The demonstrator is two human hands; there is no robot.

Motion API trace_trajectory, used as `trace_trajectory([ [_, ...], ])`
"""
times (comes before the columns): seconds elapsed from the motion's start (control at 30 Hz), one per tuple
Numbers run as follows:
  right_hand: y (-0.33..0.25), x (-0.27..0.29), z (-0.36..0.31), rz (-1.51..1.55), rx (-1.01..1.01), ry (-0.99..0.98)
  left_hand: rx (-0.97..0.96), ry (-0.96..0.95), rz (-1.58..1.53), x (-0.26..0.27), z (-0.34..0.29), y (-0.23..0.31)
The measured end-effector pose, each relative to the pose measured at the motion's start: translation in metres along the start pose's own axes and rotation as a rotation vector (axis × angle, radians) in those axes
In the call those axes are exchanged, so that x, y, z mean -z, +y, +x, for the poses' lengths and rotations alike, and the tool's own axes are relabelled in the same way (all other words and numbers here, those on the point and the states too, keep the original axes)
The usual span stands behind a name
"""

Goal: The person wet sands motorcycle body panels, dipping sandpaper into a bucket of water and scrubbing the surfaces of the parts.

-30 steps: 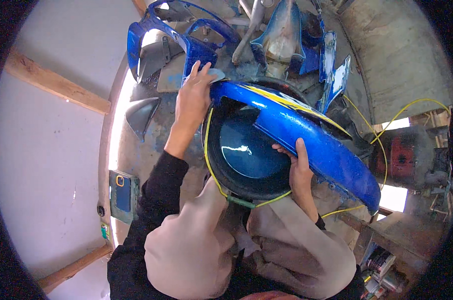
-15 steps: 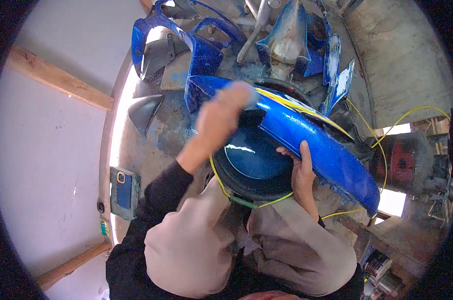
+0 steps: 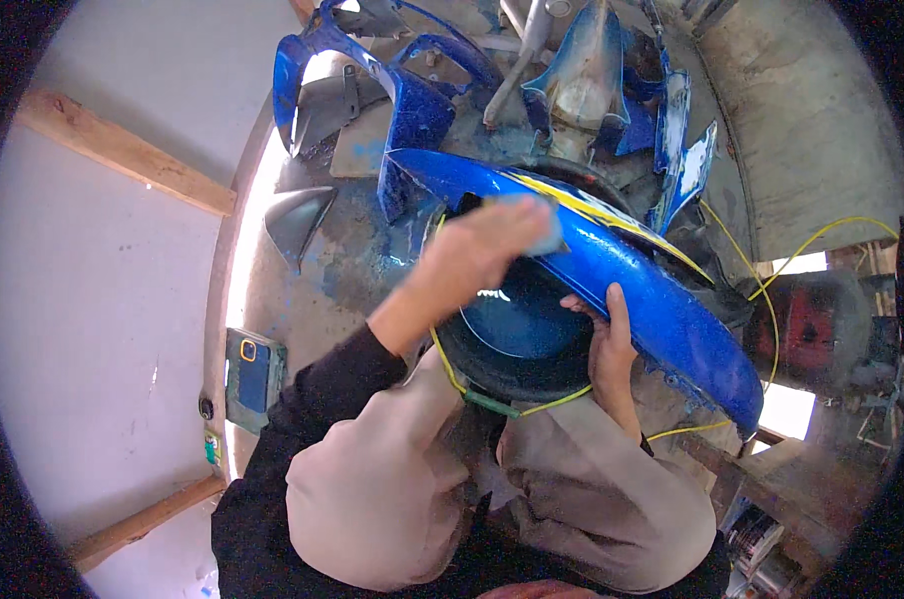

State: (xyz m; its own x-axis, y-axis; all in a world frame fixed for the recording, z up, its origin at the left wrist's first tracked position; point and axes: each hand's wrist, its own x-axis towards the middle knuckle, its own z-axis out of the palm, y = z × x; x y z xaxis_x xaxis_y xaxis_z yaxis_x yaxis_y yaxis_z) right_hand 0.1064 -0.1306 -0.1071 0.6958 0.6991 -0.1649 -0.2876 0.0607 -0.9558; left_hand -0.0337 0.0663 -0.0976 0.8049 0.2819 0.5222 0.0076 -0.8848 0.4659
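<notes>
A long, curved blue motorcycle body panel point(image 3: 662, 290) with a yellow and white stripe lies slantwise over a black bucket point(image 3: 502, 379) of dark water point(image 3: 517, 324). My right hand point(image 3: 614, 349) grips the panel's near edge, thumb on the painted face and fingers underneath. Blurred by motion, my left hand point(image 3: 477, 245) presses against the panel's left part. Under its fingers shows a small grey-blue pad point(image 3: 549, 235); its exact kind is unclear. The bucket stands between my knees, with a yellow handle point(image 3: 447, 369) that has a green grip point(image 3: 492, 404).
More blue body panels point(image 3: 422, 110) and a whitish-blue one point(image 3: 587, 80) lie on the far floor. A dark triangular piece point(image 3: 300, 222) rests at left. A phone point(image 3: 254, 379) lies on a case near the wall. A yellow cord point(image 3: 771, 319) runs at right, near a red-and-black machine point(image 3: 806, 319).
My left hand has slid to the right and slightly nearer along the panel with the pad. My right hand keeps its grip. The whole view has shifted slightly.
</notes>
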Motion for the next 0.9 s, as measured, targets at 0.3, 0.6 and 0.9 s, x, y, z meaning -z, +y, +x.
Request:
trace_trajectory([
  [0.3,0.003,-0.002,0.001,0.007,0.009,-0.002,0.054,0.143,0.171,-0.007,-0.004,0.005],
  [0.6,-0.005,-0.005,-0.003,-0.073,0.009,-0.076,0.067,0.129,0.239,-0.019,-0.013,0.005],
  [0.9,0.000,-0.002,-0.003,-0.096,-0.026,-0.090,0.123,0.064,0.323,-0.014,-0.013,0.011],
])
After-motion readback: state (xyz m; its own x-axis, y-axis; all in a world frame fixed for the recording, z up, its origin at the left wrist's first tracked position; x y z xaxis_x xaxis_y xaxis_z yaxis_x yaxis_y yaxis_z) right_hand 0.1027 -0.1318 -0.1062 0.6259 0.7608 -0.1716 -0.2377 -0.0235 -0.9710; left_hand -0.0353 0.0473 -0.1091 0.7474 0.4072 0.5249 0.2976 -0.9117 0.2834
